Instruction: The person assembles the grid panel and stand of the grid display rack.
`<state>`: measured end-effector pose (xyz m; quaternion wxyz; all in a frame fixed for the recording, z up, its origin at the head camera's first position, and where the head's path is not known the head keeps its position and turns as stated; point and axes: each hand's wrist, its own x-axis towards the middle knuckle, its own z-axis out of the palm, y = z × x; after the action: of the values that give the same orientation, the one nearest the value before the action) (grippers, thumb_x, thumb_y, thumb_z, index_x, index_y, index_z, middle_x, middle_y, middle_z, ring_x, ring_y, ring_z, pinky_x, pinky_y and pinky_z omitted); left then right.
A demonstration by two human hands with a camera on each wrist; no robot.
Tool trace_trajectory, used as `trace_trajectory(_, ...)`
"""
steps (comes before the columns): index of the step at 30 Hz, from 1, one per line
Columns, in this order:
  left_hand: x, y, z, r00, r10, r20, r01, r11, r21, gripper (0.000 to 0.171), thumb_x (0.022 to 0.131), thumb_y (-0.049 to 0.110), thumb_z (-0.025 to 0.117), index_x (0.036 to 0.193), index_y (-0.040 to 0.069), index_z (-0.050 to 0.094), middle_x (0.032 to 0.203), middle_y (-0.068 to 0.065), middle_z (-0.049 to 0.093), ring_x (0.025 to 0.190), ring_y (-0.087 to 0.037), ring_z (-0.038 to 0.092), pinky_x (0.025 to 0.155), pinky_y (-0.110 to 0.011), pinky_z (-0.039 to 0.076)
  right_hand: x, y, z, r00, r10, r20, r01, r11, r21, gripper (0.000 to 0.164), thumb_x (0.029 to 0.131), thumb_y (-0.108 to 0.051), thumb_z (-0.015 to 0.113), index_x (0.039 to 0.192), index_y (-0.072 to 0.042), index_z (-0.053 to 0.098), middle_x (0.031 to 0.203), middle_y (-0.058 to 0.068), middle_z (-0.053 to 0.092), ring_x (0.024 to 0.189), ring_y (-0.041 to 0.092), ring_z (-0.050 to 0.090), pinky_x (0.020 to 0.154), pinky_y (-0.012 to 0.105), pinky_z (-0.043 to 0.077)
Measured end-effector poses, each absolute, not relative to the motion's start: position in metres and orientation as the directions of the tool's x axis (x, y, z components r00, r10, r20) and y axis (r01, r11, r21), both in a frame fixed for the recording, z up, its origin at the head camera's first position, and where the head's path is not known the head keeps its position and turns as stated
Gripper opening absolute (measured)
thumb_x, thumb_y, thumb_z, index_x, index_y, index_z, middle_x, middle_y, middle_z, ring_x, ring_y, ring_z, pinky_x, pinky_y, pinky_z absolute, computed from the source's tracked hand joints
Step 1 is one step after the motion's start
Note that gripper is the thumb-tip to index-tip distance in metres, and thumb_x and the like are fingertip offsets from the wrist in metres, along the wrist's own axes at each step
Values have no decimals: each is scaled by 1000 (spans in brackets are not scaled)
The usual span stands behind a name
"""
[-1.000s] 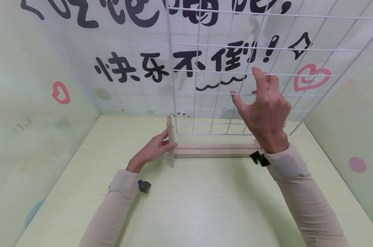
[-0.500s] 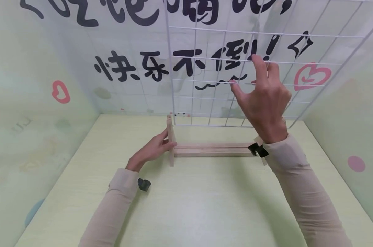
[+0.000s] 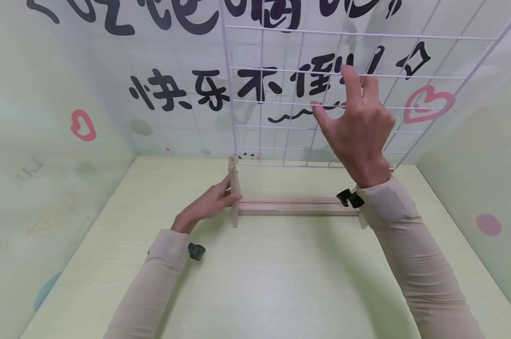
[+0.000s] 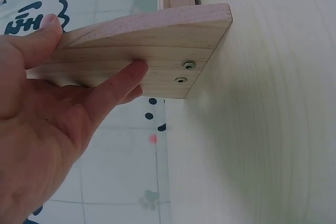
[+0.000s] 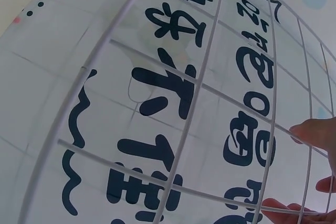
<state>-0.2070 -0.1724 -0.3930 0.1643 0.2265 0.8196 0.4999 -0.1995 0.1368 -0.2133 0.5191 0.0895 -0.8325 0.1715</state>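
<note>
My left hand (image 3: 211,200) grips the upright wooden end board (image 3: 234,176) of a low wooden stand. Two pale wooden bars (image 3: 298,208) run from it to a matching end board, mostly hidden by my right sleeve. In the left wrist view, two metal bolts (image 4: 189,65) sit in the board's outer face, near my fingertips. My right hand (image 3: 361,122) holds a white wire grid panel (image 5: 198,84) by its wires, with thumb and fingers hooked at the mesh. The panel leans up behind the stand, its bottom wire (image 3: 281,164) appearing above the bars.
The stand rests on a pale wood-grain table (image 3: 276,282). A back wall bears large black lettering (image 3: 160,92) and pink hearts. Side walls (image 3: 39,141) close in the table on the left and right. Each wrist wears a small black camera (image 3: 196,251).
My right hand and the grid panel have moved up in the head view, so the bottom wire sits farther from the bars. My left hand and the stand have stayed in place.
</note>
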Motion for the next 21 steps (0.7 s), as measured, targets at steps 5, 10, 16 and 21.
trace_trajectory(5, -208, -173, -394, -839, 544, -31, 218, 388, 895, 79, 105, 16, 51, 159, 10, -6, 161, -27, 18, 144, -41, 31, 109, -48, 44, -202, 137, -209, -412, 2, 911, -342, 926, -157, 60, 88, -46, 70, 133, -9, 56, 109, 23, 64, 51, 34, 49, 44, 34, 27)
trace_trajectory(10, -207, -173, -395, -835, 549, -28, 215, 372, 903, 79, 105, 16, 50, 159, 11, -7, 162, -26, 13, 145, -42, 29, 109, -47, 43, -203, 136, -205, -387, -26, 922, -350, 929, -120, 59, 89, -46, 68, 132, -7, 56, 107, 24, 64, 50, 34, 49, 43, 34, 30)
trace_trajectory(16, -205, -173, -395, -837, 546, -36, 199, 366, 909, 79, 104, 15, 51, 159, 9, -7, 161, -28, 15, 145, -42, 29, 109, -47, 43, -204, 134, -204, -374, -40, 927, -353, 930, -102, 59, 89, -46, 69, 132, -7, 57, 106, 24, 64, 49, 33, 49, 42, 33, 29)
trace_trajectory(21, -204, -172, -395, -831, 555, -31, 191, 338, 922, 78, 104, 12, 51, 159, 8, -4, 159, -30, 18, 145, -42, 28, 108, -46, 44, -204, 134, -209, -373, -46, 927, -349, 932, -94, 60, 89, -46, 70, 132, -7, 57, 104, 25, 64, 48, 32, 47, 41, 32, 29)
